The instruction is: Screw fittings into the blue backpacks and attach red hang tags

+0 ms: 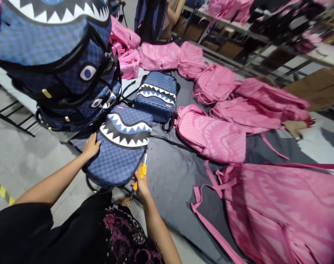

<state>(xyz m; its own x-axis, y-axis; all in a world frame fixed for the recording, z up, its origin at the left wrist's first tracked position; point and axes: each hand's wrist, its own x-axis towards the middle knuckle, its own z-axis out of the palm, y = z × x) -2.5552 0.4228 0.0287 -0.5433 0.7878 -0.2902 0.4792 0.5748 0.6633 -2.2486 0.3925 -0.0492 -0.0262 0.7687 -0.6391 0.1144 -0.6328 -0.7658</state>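
Note:
Right in front of me, a blue checkered backpack (120, 161) with a shark-mouth print lies near the table's edge, its rounded end towards me. My left hand (92, 146) is closed on its left side edge. On the opposite side, my right hand (141, 181) is wrapped round orange-handled scissors (143, 169), blade pointing away from me, and rests against the backpack's lower right edge. Its fingertips are partly hidden. Just beyond lies a smaller blue checkered bag (157, 95) with the same toothed print, apart from both hands.
Blue backpacks (70, 77) are stacked high at the left. Several pink backpacks (213, 134) line the far and right sides of the grey-covered table (167, 187), with a large pink one (288, 209) nearest. Another person's arm (176, 13) shows at the back, near shelving and cardboard (318, 88).

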